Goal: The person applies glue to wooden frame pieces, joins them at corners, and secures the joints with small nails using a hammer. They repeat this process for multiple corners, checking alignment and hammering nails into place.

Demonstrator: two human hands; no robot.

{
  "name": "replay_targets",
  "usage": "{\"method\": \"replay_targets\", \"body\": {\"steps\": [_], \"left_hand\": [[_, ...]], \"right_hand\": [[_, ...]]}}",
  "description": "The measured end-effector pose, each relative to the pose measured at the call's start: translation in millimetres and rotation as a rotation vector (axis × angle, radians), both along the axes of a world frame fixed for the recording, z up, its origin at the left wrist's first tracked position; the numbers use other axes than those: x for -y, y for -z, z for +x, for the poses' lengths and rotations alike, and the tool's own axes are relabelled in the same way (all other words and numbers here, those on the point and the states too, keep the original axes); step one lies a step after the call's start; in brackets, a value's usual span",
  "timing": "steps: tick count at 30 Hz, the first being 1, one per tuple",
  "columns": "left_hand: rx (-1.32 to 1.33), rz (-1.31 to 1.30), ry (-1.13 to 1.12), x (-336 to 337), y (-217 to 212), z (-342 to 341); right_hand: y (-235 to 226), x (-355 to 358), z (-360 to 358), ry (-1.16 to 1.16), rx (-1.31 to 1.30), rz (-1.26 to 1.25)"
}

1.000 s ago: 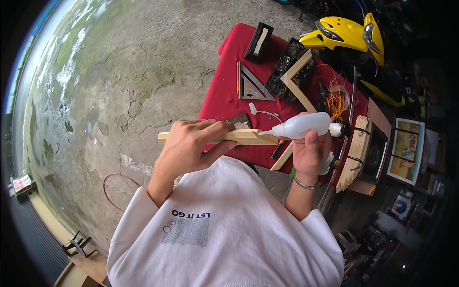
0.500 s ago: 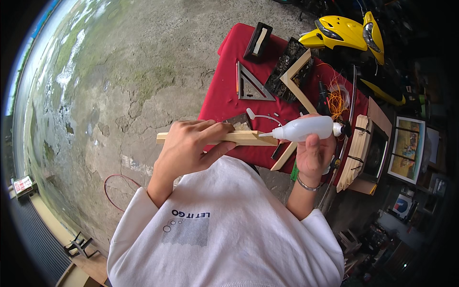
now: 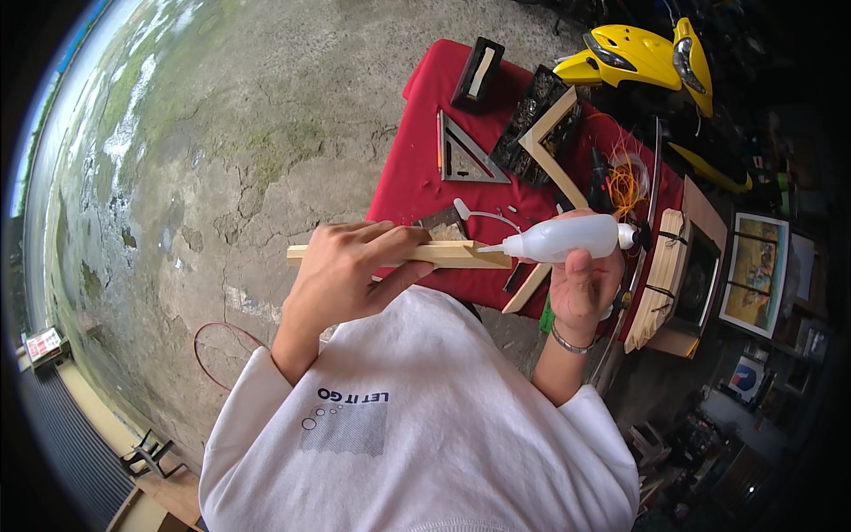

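A pale wooden strip [image 3: 461,254] lies level across my front, with my left hand [image 3: 350,270] wrapped round it. Its right end is cut at a slant. In my right hand [image 3: 582,288] is a translucent white squeeze bottle [image 3: 567,238], tipped on its side. The bottle's thin nozzle points left and its tip is at the strip's slanted end; I cannot tell whether it touches. The bottle's cap hangs on a white strap [image 3: 487,214] beyond the strip. Behind my right hand, an L-shaped wooden frame piece [image 3: 551,160] rests on the red-covered table [image 3: 399,177].
On the table are a metal triangle square [image 3: 470,155], a black box-like block [image 3: 478,74], a dark tray [image 3: 523,133] and tangled orange cord [image 3: 628,191]. To the right stand bundled wooden strips [image 3: 658,279] and a framed picture [image 3: 754,275]. A yellow scooter [image 3: 634,58] is parked behind.
Both hands keep their grips. The wooden strip and the bottle have shifted very slightly to the left, with the nozzle still at the strip's end.
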State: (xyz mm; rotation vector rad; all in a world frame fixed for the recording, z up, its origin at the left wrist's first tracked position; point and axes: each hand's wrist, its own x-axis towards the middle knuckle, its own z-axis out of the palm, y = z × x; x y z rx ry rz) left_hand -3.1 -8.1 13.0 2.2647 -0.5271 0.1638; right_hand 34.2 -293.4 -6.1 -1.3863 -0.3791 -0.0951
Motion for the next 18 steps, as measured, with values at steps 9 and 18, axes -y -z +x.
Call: {"method": "replay_targets", "body": {"steps": [9, 18], "left_hand": [[0.003, -0.018, -0.017, -1, 1, -1], [0.002, -0.030, -0.048, -4, 2, -4]], "right_hand": [[-10, -3, -5, 0.055, -0.064, -0.008], [-6, 5, -8, 0.089, -0.052, -0.016]]}}
